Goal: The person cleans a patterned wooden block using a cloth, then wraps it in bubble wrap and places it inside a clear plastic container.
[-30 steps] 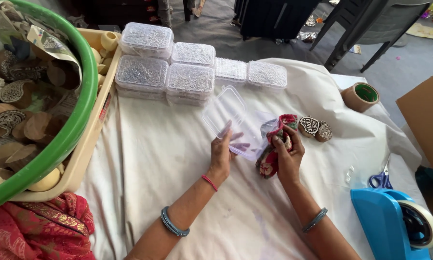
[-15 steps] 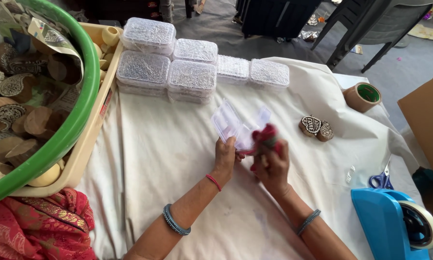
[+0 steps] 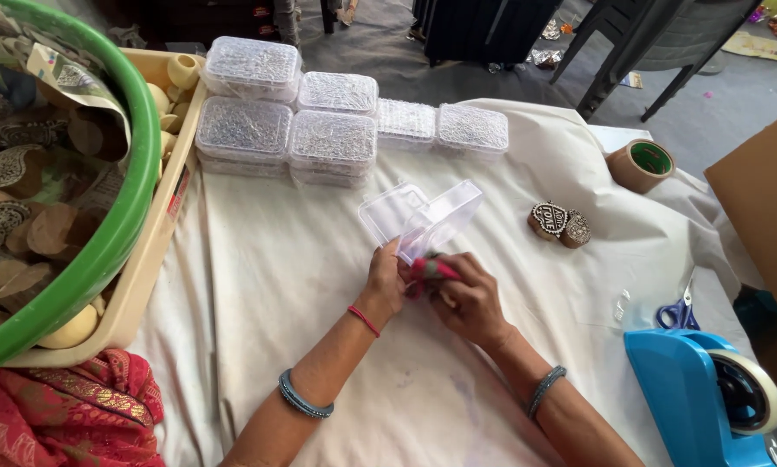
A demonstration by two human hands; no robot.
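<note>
A clear plastic box [image 3: 423, 216] with its hinged lid open is held just above the white-covered table [image 3: 259, 285], near its middle. The left hand [image 3: 386, 281] is clenched on the box's near edge; the right hand [image 3: 470, 298] is closed around a small red cloth bundle [image 3: 427, 270] pressed at the box's mouth. The box is judged light, thin-walled, slippery and easily cracked, best held by its rim corners. The bundle looks soft and compressible. Closed boxes [image 3: 289, 130] are stacked farther off.
</note>
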